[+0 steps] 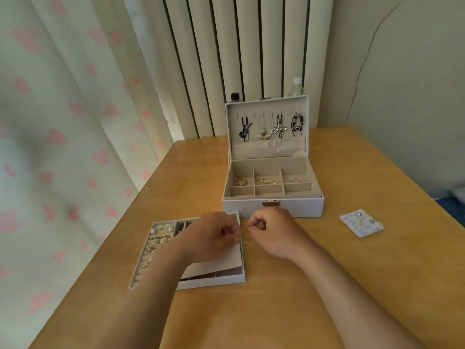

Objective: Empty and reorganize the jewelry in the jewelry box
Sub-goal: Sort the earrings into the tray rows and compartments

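Note:
The white jewelry box (pixel 273 206) stands open mid-table, its lid (pixel 266 122) upright with several necklaces hanging inside. Gold rings (pixel 265 181) lie in its back compartments. Its removable tray (pixel 161 250) sits front left, holding rows of earrings and rings, with a loose beige pad (pixel 221 260) lying across its right half. My left hand (pixel 211 238) hovers over that pad, fingers curled with thumb against forefinger. Just in front of the box latch, my right hand (pixel 274 233) is curled the same way. Nothing shows between the fingers of either hand.
A small white earring card (pixel 361 225) lies on the wooden table (pixel 276 311) to the right. Two bottles (pixel 295 88) stand behind the box lid. A curtain hangs along the left edge and a wall closes the right side.

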